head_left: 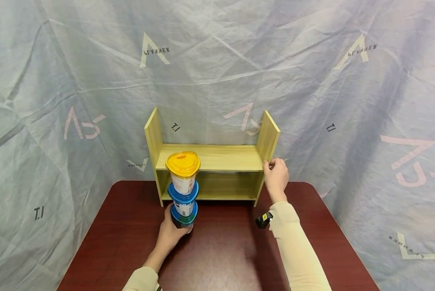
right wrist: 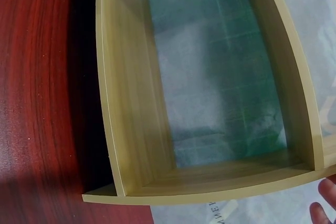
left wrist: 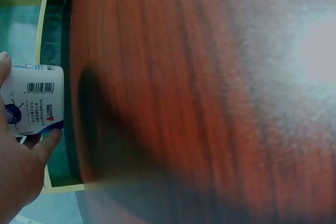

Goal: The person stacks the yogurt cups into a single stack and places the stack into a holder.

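We face a wrinkled grey fabric backdrop printed with logos, behind a dark red wooden table.

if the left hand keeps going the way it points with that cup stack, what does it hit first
Most likely the wooden shelf. The left hand points away from the person, and the cup stack sits just before the shelf's left front edge, though depth is hard to judge.
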`<state>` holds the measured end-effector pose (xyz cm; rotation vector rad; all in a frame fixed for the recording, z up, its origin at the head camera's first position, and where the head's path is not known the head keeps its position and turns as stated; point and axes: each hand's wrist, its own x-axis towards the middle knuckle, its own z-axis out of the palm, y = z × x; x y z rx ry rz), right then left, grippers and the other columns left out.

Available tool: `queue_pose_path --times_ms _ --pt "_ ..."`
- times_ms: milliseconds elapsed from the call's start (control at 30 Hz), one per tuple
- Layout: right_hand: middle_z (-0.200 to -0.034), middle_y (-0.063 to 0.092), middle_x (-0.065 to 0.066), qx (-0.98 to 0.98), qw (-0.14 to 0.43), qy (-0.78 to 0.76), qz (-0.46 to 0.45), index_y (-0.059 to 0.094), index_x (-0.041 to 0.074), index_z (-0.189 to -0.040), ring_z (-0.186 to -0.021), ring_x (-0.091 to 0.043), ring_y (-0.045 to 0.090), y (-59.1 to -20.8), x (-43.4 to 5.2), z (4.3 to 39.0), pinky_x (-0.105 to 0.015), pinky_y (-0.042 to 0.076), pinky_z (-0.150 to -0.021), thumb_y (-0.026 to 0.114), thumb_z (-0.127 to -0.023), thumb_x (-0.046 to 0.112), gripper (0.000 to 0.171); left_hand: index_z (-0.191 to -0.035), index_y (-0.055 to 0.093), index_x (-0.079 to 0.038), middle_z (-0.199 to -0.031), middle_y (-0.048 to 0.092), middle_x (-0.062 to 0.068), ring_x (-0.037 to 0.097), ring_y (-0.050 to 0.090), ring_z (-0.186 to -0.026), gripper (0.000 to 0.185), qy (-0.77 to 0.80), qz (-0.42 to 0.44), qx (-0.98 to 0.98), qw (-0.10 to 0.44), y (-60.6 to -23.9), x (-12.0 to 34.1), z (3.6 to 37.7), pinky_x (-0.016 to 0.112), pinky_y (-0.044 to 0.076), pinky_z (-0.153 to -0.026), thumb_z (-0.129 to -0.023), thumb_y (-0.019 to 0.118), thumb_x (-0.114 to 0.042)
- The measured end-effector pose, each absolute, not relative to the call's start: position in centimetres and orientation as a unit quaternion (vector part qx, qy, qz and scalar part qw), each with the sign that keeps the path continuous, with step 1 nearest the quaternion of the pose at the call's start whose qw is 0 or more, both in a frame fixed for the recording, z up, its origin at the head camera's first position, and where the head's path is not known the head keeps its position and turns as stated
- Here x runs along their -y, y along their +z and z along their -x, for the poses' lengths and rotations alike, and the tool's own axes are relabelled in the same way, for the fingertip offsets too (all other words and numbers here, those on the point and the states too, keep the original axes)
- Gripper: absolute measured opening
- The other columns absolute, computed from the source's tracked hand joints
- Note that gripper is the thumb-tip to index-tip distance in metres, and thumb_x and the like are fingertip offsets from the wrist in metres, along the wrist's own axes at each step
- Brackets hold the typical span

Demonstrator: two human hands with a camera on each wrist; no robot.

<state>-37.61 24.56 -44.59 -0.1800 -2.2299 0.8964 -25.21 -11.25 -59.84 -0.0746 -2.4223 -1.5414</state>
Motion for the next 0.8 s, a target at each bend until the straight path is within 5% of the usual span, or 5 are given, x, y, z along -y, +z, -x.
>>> queue_pose_path --times_ms 800 --pt "-0.091 0.061 -0.016 0.863 0.362 0.345 0.068 0.062 0.002 -0.086 -0.083 -0.042 0.061 -44.8 -24.8 37.6 -0.055 0.046 -0.072 0.069 -0.094 0.021 0.022 -0.157 0.022 -0.014 -0.144 0.051 0.018 0.036 0.054 -0.127 0.111 -0.521 0.034 0.843 0.131 -56.4 9.6 26.4 0.058 0.041 -0.107 -0.073 0.092 -0.036"
